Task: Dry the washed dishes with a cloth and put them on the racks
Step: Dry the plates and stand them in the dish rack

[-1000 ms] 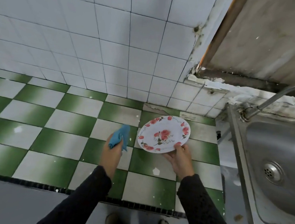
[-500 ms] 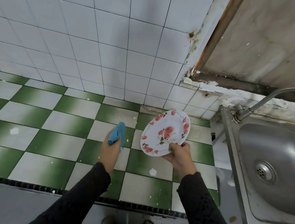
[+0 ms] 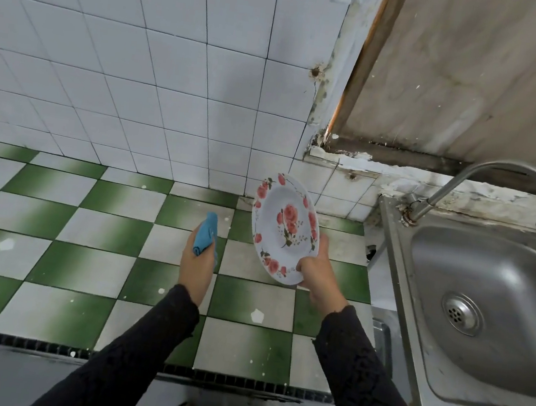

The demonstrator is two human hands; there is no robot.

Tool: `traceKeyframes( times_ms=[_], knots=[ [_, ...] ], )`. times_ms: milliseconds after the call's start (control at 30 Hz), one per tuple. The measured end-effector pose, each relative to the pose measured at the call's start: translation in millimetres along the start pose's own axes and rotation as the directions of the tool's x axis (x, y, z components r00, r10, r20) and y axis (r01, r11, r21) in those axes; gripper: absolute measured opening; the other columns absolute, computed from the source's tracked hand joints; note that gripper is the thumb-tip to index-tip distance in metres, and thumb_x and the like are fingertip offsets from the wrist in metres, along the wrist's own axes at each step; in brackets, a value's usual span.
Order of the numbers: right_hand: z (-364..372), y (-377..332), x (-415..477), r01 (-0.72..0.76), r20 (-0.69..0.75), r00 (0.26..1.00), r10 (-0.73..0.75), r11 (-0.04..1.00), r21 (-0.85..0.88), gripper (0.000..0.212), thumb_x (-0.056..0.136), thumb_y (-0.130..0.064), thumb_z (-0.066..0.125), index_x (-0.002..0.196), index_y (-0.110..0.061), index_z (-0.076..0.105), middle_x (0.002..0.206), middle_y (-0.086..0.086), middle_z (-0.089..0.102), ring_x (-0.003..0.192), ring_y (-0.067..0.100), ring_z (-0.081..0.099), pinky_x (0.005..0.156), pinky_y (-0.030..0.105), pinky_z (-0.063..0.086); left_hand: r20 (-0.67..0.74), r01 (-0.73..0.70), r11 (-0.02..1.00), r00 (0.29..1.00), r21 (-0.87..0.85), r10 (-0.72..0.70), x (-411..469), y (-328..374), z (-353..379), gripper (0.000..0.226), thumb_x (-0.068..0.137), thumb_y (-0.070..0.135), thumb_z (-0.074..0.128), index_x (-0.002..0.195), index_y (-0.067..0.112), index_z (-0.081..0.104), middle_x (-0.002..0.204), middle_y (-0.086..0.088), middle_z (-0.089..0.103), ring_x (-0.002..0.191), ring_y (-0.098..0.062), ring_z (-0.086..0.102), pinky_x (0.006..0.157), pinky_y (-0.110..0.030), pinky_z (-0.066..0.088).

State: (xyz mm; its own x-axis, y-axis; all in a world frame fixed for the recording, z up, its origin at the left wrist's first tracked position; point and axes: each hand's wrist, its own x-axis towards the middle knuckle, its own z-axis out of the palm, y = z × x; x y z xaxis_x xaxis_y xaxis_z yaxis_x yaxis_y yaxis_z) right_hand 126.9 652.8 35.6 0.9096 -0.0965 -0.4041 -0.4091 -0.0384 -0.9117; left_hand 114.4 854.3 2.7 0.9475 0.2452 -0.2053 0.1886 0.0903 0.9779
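Note:
A white plate with red roses (image 3: 283, 226) is held up on edge over the green-and-white tiled counter (image 3: 87, 234), its face turned toward me and to the left. My right hand (image 3: 317, 269) grips its lower right rim. My left hand (image 3: 197, 263) holds a rolled blue cloth (image 3: 205, 234) a short way to the plate's left, not touching it. No rack is in view.
A steel sink (image 3: 489, 317) with a drain and a curved tap (image 3: 484, 185) lies at the right. White wall tiles (image 3: 141, 69) rise behind the counter. The counter's dark front edge (image 3: 40, 345) runs along the bottom, with my feet below.
The plate has been tipped from nearly flat to almost upright and raised a little. The left hand with the cloth stays beside it. The view has shifted toward the sink.

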Motion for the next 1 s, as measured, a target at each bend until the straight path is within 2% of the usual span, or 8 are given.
traceKeyframes(
  times_ms=[67,167,333,567,733,800,933,1000],
  knots=[
    [-2.8,-1.5,-3.9,0.02,0.008,1.0,-0.02,1.0,0.003,0.066,0.086,0.021,0.035,0.129,-0.029,0.033,0.112,-0.009,0.053,0.099,0.011,0.053,0.07,0.031,0.055,-0.002,-0.009,1.0,1.0,0.02,0.009,-1.5,1.1,3.7,0.038,0.104,0.01,0.039,0.142,0.013,0.038,0.122,-0.005,0.05,0.109,-0.016,0.05,0.099,-0.033,0.043],
    [-5.3,-0.6,-6.7,0.016,0.003,1.0,-0.016,0.999,0.033,0.068,0.086,0.019,0.036,0.131,-0.032,0.032,0.111,-0.011,0.052,0.098,0.012,0.053,0.071,0.037,0.057,0.007,-0.034,0.999,0.999,0.028,0.034,-2.7,2.2,9.4,0.04,0.103,0.006,0.039,0.143,0.013,0.036,0.125,-0.005,0.048,0.112,-0.017,0.05,0.103,-0.037,0.041],
    [-6.3,2.0,-10.4,0.026,0.008,1.0,-0.027,0.998,0.059,0.073,0.085,0.019,0.038,0.132,-0.037,0.031,0.116,-0.01,0.051,0.107,0.016,0.052,0.091,0.054,0.056,0.03,-0.081,0.996,0.996,0.032,0.08,-8.5,5.0,26.1,0.04,0.102,-0.002,0.038,0.134,0.022,0.037,0.108,0.005,0.053,0.092,-0.002,0.05,0.087,-0.019,0.045],
    [-15.9,-1.2,-17.5,0.074,0.015,0.997,-0.075,0.996,0.042,0.068,0.087,0.019,0.039,0.132,-0.033,0.033,0.118,-0.006,0.053,0.106,0.013,0.053,0.08,0.036,0.058,0.032,-0.068,0.998,0.997,0.006,0.068,-9.9,0.8,35.0,0.044,0.101,-0.005,0.038,0.133,0.024,0.033,0.096,0.01,0.049,0.081,-0.002,0.047,0.066,-0.007,0.047],
    [-19.9,0.4,-17.4,0.071,-0.002,0.997,-0.072,0.993,0.095,0.071,0.086,0.021,0.038,0.134,-0.031,0.035,0.117,-0.007,0.054,0.107,0.015,0.054,0.075,0.034,0.058,0.029,-0.041,0.999,0.999,0.001,0.041,-7.6,-0.1,33.0,0.045,0.102,-0.002,0.038,0.145,0.008,0.032,0.12,-0.006,0.048,0.091,-0.006,0.05,0.079,-0.021,0.045],
    [-21.3,1.6,-16.3,0.07,0.001,0.998,-0.071,0.992,0.108,0.072,0.086,0.022,0.038,0.136,-0.03,0.034,0.117,-0.007,0.053,0.108,0.016,0.053,0.079,0.037,0.058,0.028,-0.019,1.0,0.999,-0.005,0.019,-5.9,-1.0,31.7,0.045,0.102,-0.001,0.038,0.146,0.006,0.032,0.121,-0.011,0.047,0.09,-0.012,0.051,0.083,-0.03,0.047],
    [-23.2,5.2,-13.4,0.053,0.013,0.998,-0.055,0.992,0.118,0.074,0.085,0.021,0.036,0.134,-0.034,0.033,0.119,-0.006,0.052,0.109,0.016,0.052,0.084,0.043,0.059,0.01,-0.047,0.998,0.999,0.032,0.047,-6.0,-2.7,31.8,0.043,0.102,0.002,0.041,0.144,0.011,0.036,0.109,0.007,0.053,0.095,-0.006,0.052,0.091,-0.027,0.047],
    [-23.2,8.4,-9.6,0.027,0.017,0.999,-0.029,0.99,0.135,0.077,0.085,0.02,0.035,0.134,-0.039,0.032,0.121,-0.006,0.053,0.111,0.019,0.053,0.078,0.045,0.061,0.018,-0.05,0.998,0.999,0.044,0.049,-5.6,-5.5,31.4,0.044,0.102,0.0,0.039,0.145,0.01,0.034,0.111,0.007,0.052,0.098,-0.005,0.051,0.097,-0.032,0.045]
  ],
)
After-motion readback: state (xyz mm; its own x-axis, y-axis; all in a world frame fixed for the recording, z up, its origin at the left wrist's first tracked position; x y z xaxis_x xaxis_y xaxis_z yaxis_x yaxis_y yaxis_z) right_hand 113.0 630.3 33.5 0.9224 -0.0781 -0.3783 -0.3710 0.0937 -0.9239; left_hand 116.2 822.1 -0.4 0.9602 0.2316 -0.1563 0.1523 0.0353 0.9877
